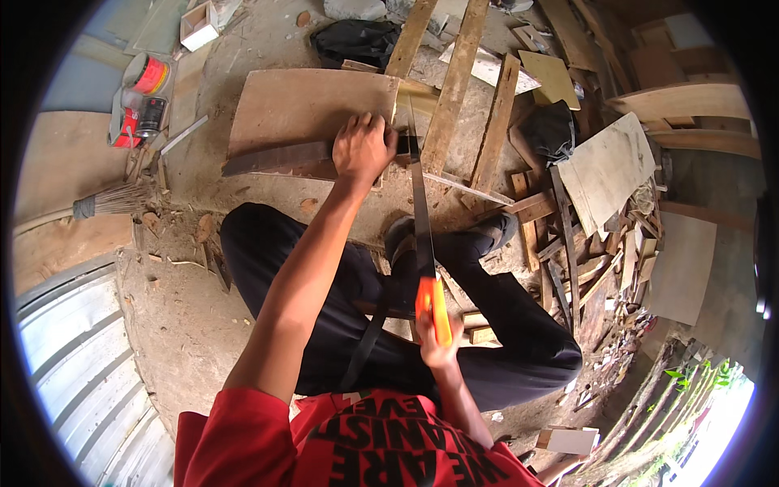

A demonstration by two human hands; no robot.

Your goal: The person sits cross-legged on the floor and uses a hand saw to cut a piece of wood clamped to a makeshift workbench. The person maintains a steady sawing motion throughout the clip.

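Observation:
My right hand [441, 347] is wrapped round the orange handle of a handsaw [423, 219]. Its long dark blade points away from me and crosses the right end of a dark wooden strip [280, 157]. My left hand [365, 149] is closed over that strip near the blade, pressing it on a brown plywood sheet [300, 101]. The fingertips of the left hand are partly hidden. How deep the teeth sit in the wood cannot be made out.
Long planks [454, 89] lie beyond the blade, beside a black bag [355, 42]. Scrap wood [600, 276] is heaped at the right. At the left are red cans [146, 75], a stick broom [109, 201] and corrugated metal [81, 349]. My bent legs frame the saw.

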